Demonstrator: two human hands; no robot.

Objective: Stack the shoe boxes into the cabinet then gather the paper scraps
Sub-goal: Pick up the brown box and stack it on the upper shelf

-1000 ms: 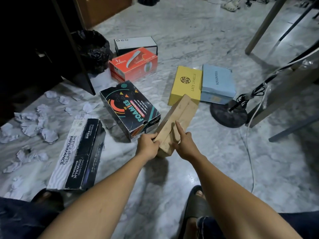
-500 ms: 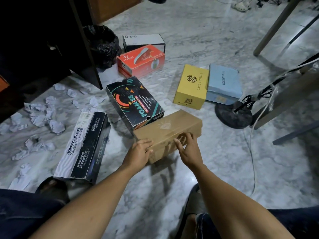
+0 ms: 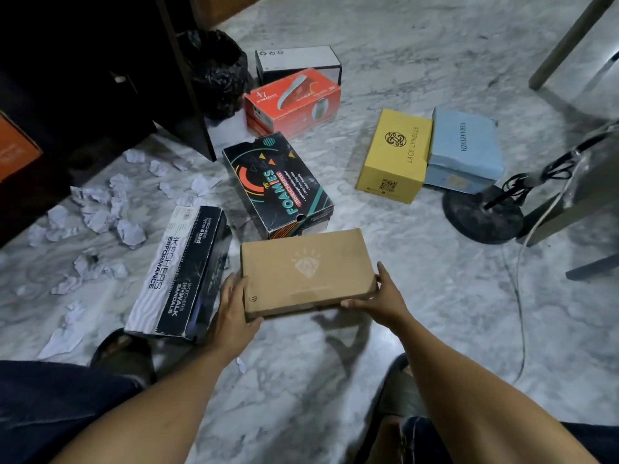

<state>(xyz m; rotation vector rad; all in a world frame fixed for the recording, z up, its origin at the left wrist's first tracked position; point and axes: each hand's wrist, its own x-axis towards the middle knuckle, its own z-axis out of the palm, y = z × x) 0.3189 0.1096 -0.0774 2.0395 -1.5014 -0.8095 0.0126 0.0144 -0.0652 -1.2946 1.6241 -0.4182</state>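
I hold a plain brown shoe box (image 3: 306, 271) above the marble floor, lid up. My left hand (image 3: 234, 304) grips its near left corner and my right hand (image 3: 380, 296) grips its near right corner. On the floor lie a black and white Skechers box (image 3: 181, 272), a black Foamies box (image 3: 278, 184), a red box (image 3: 293, 102), a white and black box (image 3: 296, 60), a yellow box (image 3: 395, 155) and a light blue box (image 3: 464, 149). Crumpled paper scraps (image 3: 100, 209) are scattered at the left. The dark cabinet (image 3: 100, 78) stands open at the upper left.
A black rubbish bag (image 3: 217, 72) sits beside the cabinet's side panel. A lamp's round black base (image 3: 480, 217) with a trailing cable (image 3: 516, 296) stands at the right, near furniture legs (image 3: 566, 41). An orange box (image 3: 15, 145) shows inside the cabinet. My sandalled feet (image 3: 124, 353) are below.
The brown box has been turned from standing on its edge to lying flat, lifted off the floor and drawn towards me and leftward. Both hands shifted to its near corners.
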